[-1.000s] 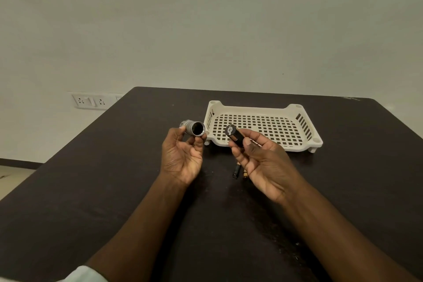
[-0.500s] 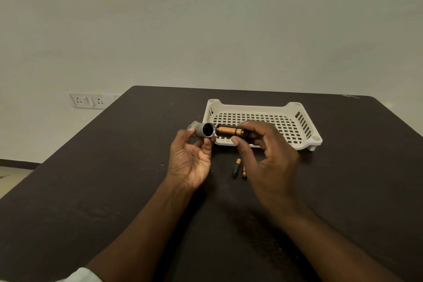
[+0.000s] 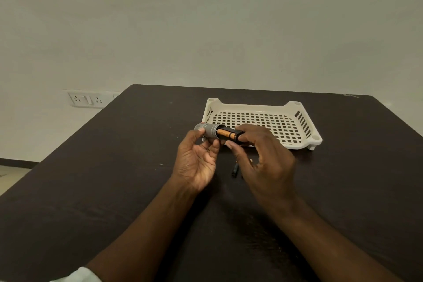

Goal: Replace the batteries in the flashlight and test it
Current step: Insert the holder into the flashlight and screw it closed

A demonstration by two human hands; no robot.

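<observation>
My left hand (image 3: 197, 160) pinches the grey flashlight body (image 3: 208, 130), held level with its open end to the right. My right hand (image 3: 258, 155) grips a black battery holder (image 3: 227, 134) with orange-and-black batteries in it. The holder's left end sits just inside the flashlight's open mouth. Below my right hand, loose batteries (image 3: 235, 169) lie on the dark table (image 3: 114, 178), partly hidden by my fingers.
A cream perforated plastic tray (image 3: 263, 121) stands on the table just behind my hands, with nothing in it. A wall socket plate (image 3: 88, 99) is on the wall at the left, past the table's edge.
My right hand turned the battery holder level and brought it left to the flashlight. Its end has gone into the flashlight's open mouth. My left hand moved slightly right.
</observation>
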